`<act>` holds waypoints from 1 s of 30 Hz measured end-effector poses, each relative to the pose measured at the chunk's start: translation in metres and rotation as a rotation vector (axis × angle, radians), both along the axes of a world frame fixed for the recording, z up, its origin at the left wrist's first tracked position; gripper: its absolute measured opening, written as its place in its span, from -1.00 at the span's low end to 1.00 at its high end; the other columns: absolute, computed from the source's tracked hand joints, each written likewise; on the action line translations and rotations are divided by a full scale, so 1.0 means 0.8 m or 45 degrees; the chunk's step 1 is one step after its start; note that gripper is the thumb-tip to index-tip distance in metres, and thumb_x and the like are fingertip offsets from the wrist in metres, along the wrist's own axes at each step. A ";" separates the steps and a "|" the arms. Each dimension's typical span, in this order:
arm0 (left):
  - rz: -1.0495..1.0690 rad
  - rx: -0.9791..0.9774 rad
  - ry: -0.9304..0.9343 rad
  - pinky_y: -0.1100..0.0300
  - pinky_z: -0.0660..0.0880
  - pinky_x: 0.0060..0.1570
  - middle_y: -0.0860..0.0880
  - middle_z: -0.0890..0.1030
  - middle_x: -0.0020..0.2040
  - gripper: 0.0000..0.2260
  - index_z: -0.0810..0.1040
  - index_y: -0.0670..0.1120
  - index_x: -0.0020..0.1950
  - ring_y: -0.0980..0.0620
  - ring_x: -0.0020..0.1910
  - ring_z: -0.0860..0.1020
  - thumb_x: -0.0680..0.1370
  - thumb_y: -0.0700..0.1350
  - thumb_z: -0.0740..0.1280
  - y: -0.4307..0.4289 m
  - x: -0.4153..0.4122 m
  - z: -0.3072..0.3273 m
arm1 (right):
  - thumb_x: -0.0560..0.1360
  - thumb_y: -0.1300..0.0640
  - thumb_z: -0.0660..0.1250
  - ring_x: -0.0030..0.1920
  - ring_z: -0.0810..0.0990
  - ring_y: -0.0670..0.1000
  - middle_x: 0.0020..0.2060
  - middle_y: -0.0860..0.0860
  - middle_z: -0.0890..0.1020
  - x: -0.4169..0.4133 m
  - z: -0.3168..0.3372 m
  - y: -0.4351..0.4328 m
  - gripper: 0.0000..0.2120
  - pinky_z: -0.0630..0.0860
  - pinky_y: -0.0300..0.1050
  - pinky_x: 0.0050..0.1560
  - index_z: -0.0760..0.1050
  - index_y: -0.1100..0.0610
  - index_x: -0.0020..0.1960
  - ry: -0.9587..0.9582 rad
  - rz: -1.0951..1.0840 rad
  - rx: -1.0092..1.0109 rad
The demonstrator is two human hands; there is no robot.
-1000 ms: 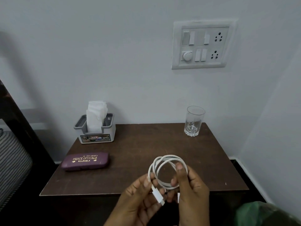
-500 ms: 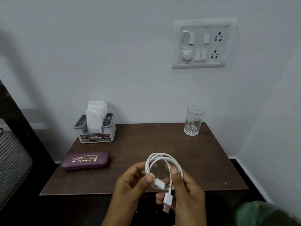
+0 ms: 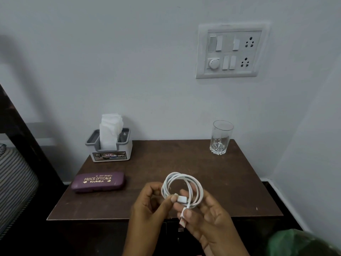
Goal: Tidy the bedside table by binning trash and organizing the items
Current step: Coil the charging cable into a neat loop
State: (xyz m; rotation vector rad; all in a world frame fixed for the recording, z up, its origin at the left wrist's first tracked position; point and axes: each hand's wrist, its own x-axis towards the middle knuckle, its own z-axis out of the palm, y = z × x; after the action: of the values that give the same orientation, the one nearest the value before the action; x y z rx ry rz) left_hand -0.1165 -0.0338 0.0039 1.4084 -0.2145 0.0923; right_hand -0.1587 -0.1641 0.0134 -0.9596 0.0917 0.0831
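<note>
The left hand (image 3: 153, 204) is pinching the small plug of the white cable (image 3: 178, 175). The right hand (image 3: 210, 222) is gripping the loops and the other plug. The small plug is now sitting higher, inside the ring, so the winding looks nearly done. The cable is hanging between both hands, above the worktop (image 3: 166, 163).

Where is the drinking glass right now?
In the head view, the glass stands at the back right corner of the table, below the wall switch panel.
</note>
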 end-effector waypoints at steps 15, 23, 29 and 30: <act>-0.029 0.046 0.090 0.22 0.54 -0.24 -0.08 0.67 -0.28 -0.80 0.63 -0.06 -0.22 0.05 -0.28 0.61 0.23 -0.01 0.47 0.004 0.003 -0.006 | -0.13 0.13 0.70 -0.23 0.71 0.15 -0.05 0.13 0.70 0.000 0.005 -0.004 -0.31 0.60 -0.17 -0.38 0.66 0.13 0.00 0.031 0.011 0.006; -0.097 -0.370 0.427 0.27 0.53 -0.43 -0.10 0.58 -0.40 -0.94 0.63 -0.08 -0.34 0.07 -0.44 0.56 0.35 -0.17 0.41 -0.007 -0.005 -0.004 | 0.40 0.47 0.34 -0.33 0.70 0.18 -0.18 0.11 0.73 -0.003 0.019 0.005 -0.71 0.58 -0.17 -0.44 0.61 0.14 -0.03 0.015 -0.191 -0.251; -0.009 -0.482 0.408 0.26 0.53 -0.48 -0.10 0.56 -0.43 -0.76 0.62 -0.06 -0.36 0.07 -0.47 0.56 0.14 -0.04 0.62 -0.012 -0.008 -0.009 | 0.39 0.48 0.36 -0.39 0.68 0.20 -0.26 0.14 0.71 -0.002 0.014 0.013 -0.71 0.56 -0.13 -0.48 0.63 0.11 -0.10 0.032 -0.312 -0.349; -0.004 -0.502 0.380 0.24 0.54 -0.47 -0.11 0.57 -0.42 -0.62 0.62 -0.08 -0.33 0.05 -0.45 0.57 0.01 0.04 0.65 -0.012 -0.007 -0.012 | 0.39 0.46 0.38 -0.43 0.66 0.20 -0.29 0.14 0.69 -0.002 0.013 0.014 -0.72 0.56 -0.12 -0.51 0.63 0.10 -0.10 0.032 -0.334 -0.381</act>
State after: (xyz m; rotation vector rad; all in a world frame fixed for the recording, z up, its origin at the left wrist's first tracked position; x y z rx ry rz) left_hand -0.1222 -0.0433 -0.0054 1.0129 0.0489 -0.0757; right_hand -0.1605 -0.1530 0.0237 -1.2372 0.2582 -0.1650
